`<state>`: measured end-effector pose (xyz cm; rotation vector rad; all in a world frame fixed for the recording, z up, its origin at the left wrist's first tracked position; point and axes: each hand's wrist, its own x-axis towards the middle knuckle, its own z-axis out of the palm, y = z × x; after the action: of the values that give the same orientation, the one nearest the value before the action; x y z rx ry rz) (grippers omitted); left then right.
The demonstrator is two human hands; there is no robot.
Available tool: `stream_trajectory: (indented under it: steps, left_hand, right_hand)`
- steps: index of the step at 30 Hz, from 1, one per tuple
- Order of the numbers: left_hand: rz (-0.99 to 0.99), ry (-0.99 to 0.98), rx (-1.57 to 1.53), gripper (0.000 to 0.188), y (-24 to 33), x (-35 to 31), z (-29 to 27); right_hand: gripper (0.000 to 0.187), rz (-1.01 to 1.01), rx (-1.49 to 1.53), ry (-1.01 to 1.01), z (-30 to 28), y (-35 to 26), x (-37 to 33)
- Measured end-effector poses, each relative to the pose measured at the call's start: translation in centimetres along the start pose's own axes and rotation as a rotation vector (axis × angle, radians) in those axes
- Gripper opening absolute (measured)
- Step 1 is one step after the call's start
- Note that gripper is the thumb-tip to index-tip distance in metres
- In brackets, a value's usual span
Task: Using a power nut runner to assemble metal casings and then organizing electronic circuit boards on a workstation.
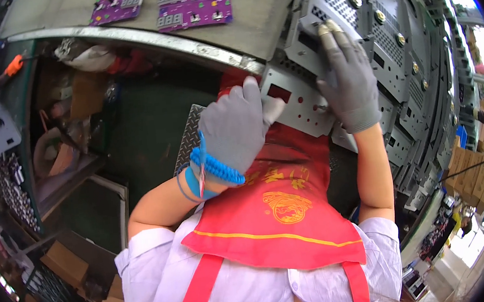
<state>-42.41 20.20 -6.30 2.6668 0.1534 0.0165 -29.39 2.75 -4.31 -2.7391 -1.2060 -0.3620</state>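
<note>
My left hand [230, 127], in a grey glove with pale fingertips, is at the left edge of a grey sheet-metal panel [301, 120]. Its thumb lies over the panel's edge and the other fingers curl, partly hidden. The panel has a rectangular cutout and several round holes. My right hand [347, 78], gloved alike, rests palm down with fingers stretched over the panel's upper perforated part [330, 9]. A blue coiled wrist strap [217, 166] circles my left wrist.
Purple circuit boards [194, 3] with small displays lie on the workbench [246, 26], whose metal edge runs along its front. More grey metal panels [398, 69] stand in a row at the right. An orange-handled tool [12, 66] is at far left; cardboard boxes [469, 173] are at right.
</note>
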Motion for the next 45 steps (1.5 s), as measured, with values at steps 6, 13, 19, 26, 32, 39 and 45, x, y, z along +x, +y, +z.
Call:
stream_trajectory:
  steps: [6,13,19,26,32,39,45]
  left_hand:
    - [0.377,-0.782,-0.023,0.030,-0.7,-2.8,-0.5]
    - [0.646,-0.580,-0.348,0.025,0.4,-5.2,2.5]
    - [0.946,-0.399,-0.707,0.021,2.7,-5.5,6.2]
    - [0.375,-1.410,-1.693,0.024,6.0,-3.6,0.6]
    - [0.376,-1.204,-2.132,0.032,4.5,-5.5,3.0]
    - [0.100,-0.568,-2.041,0.031,1.2,-4.9,4.9]
    - [-0.107,-0.569,0.212,0.031,-9.7,-10.8,8.3]
  right_hand:
    - [0.052,-0.272,0.284,-0.152,-5.1,-5.6,0.7]
    - [0.040,-0.399,1.017,-0.832,-3.5,-8.9,-1.4]
    - [0.032,-0.400,1.183,-0.541,0.7,-8.3,-3.6]
    - [0.036,-0.130,2.136,-0.961,8.5,-9.1,-9.1]
    - [0.032,-0.296,1.606,-0.257,8.9,-11.8,-11.8]
    - [0.042,0.080,1.221,0.155,8.6,-12.7,-13.8]
    - [0.023,1.080,2.204,-0.330,18.7,-5.9,-16.7]
